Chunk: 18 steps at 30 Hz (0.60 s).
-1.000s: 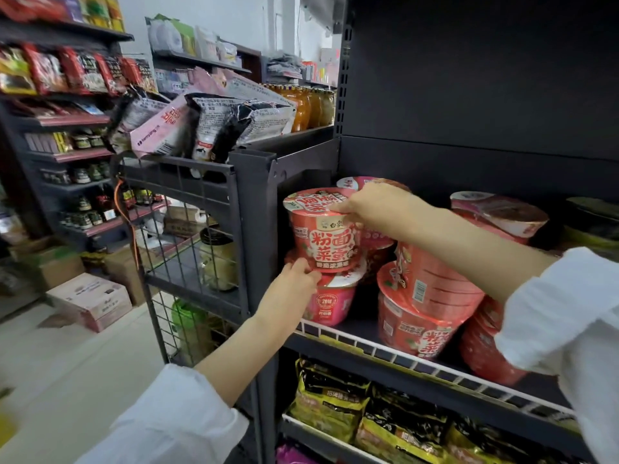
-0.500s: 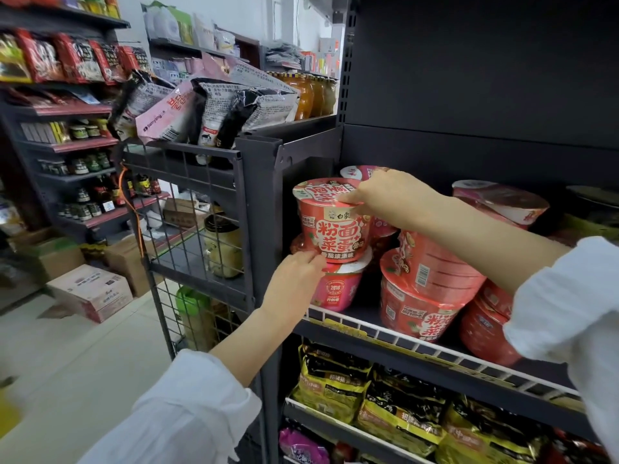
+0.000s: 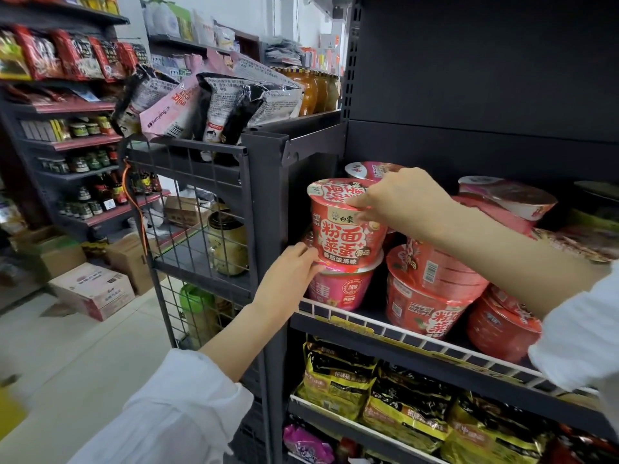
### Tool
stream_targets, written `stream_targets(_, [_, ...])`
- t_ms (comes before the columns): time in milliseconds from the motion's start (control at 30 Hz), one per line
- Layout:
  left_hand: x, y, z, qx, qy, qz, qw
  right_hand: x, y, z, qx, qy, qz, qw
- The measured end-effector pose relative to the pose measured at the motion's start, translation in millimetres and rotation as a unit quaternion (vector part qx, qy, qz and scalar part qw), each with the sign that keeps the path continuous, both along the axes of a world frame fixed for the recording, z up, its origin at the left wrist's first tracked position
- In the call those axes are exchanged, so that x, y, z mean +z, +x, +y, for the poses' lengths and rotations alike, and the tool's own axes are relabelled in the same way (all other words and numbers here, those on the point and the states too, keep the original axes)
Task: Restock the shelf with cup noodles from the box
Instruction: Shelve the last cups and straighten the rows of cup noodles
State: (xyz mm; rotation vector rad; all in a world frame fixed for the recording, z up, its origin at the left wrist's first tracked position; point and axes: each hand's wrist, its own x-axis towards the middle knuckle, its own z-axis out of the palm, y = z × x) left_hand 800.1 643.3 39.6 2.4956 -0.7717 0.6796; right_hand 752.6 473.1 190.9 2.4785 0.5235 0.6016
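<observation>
Upright red cup stacked on pink cup: right hand pinching its rim, left hand gripping its base.

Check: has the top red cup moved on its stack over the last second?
No. The top red cup sits on the pink cup beside the shelf post as before; only the camera shifted.

One head-worn wide-angle view looks forward and slightly down, close in at the left end of a dark shelf, both forearms reaching in from below. Leftward it takes in the aisle and farther racks, which look somewhat blurred.
</observation>
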Motion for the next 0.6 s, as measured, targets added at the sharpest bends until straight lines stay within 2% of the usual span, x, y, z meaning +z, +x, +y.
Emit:
stream_targets(200, [9.1, -7.4, -12.1, -0.049, 0.024, -0.034, 0.998, -15.5, 10.8, 5.5, -0.013, 0.084, -0.024, 0.996])
stream_targets(367, [15.9, 4.3, 5.6, -0.046, 0.009, 0.040, 0.998, -17.2, 12.0, -3.4, -0.035, 0.218, 0.119, 0.968])
stream_targets(500, [15.2, 4.1, 6.9, -0.037, 0.052, 0.043, 0.997, -12.7, 12.1, -1.3, -0.042, 0.175, 0.107, 0.978])
stream_targets(600, [17.0, 3.2, 2.2, -0.016, 0.083, -0.013, 0.996, -9.1, 11.8, 2.2, -0.035, 0.103, 0.073, 0.991])
